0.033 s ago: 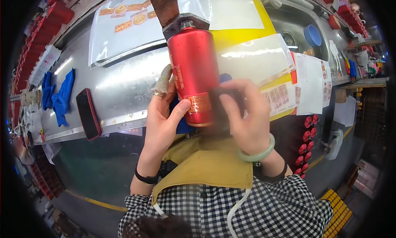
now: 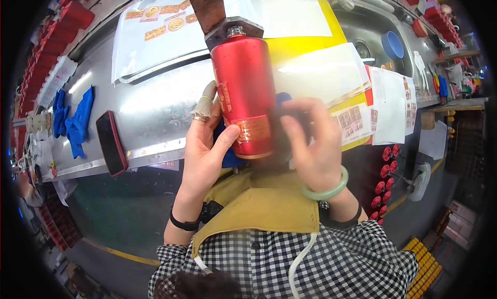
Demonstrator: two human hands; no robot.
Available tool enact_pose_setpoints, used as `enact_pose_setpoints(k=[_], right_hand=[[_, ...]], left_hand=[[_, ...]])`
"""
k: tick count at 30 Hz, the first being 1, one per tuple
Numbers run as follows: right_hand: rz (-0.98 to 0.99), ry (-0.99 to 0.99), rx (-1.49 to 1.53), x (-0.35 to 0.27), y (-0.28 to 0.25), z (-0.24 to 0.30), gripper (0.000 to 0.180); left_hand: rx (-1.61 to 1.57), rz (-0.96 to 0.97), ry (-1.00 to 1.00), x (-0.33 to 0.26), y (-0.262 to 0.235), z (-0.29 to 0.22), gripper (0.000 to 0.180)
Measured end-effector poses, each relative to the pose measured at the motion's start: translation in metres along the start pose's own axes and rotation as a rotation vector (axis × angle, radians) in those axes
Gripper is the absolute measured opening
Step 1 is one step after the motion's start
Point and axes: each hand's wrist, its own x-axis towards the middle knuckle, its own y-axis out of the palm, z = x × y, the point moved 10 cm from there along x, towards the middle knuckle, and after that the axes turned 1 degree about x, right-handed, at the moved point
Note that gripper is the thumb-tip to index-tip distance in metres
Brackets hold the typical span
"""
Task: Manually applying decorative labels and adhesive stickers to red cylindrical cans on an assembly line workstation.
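A red bottle (image 2: 243, 86) lies with its neck pointing away from me, its clear mouth at the octagonal dark metal plate (image 2: 233, 32). Gold print runs along its left side, and a gold-orange label (image 2: 252, 129) wraps round near its base. My left hand (image 2: 204, 143) grips the lower part from the left, thumb on the label's edge; a wrapped covering with a ring sits on one finger. On the right side, my right hand (image 2: 318, 143) pinches a dark, motion-blurred pad or cloth (image 2: 284, 136) beside the label. Something blue shows partly behind the bottle.
A phone (image 2: 111, 143) and blue cloth pieces (image 2: 77, 124) lie on the metal bench at left. Sheets of gold stickers (image 2: 173, 24) sit at the back; more sticker sheets (image 2: 354, 120) lie at right on yellow. A sink holds a blue bowl (image 2: 392, 44).
My right hand and the dark pad have shifted slightly to the right. The bottle's lower end has moved a little right too. My left hand keeps its grip.
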Motion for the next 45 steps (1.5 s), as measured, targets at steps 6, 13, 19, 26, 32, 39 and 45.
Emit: enact_pose_setpoints(k=[6, 13, 19, 26, 32, 39, 45], right_hand=[[-0.016, -0.071, 0.030, 0.004, -0.002, 0.022, 0.014], [-0.040, 0.004, -0.160, 0.007, -0.016, -0.001, 0.016], [0.027, 0.009, 0.025, -0.001, 0.007, 0.000, 0.014], [-0.082, -0.013, 0.043, 0.006, -0.016, -0.016, 0.014], [0.137, -0.165, 0.035, 0.021, -0.008, 0.017, 0.021], [0.131, -0.459, -0.153, 0.043, -0.004, 0.043, 0.030], [0.209, -0.310, 0.001, 0.043, -0.001, 0.022, 0.026]], left_hand=[[-0.087, -0.019, -0.015, -0.002, -0.002, 0.007, 0.092], [0.428, -0.043, 0.161, -0.012, -0.003, 0.007, 0.126], [0.730, -0.131, 0.411, -0.024, 0.007, -0.024, 0.103], [0.946, -0.150, 0.653, -0.033, 0.030, -0.059, 0.077], [1.373, -0.125, 0.995, -0.057, 0.051, -0.049, 0.034], [0.935, -0.242, 0.783, -0.046, 0.025, -0.043, 0.075], [0.898, -0.163, 0.530, -0.030, 0.015, -0.026, 0.100]])
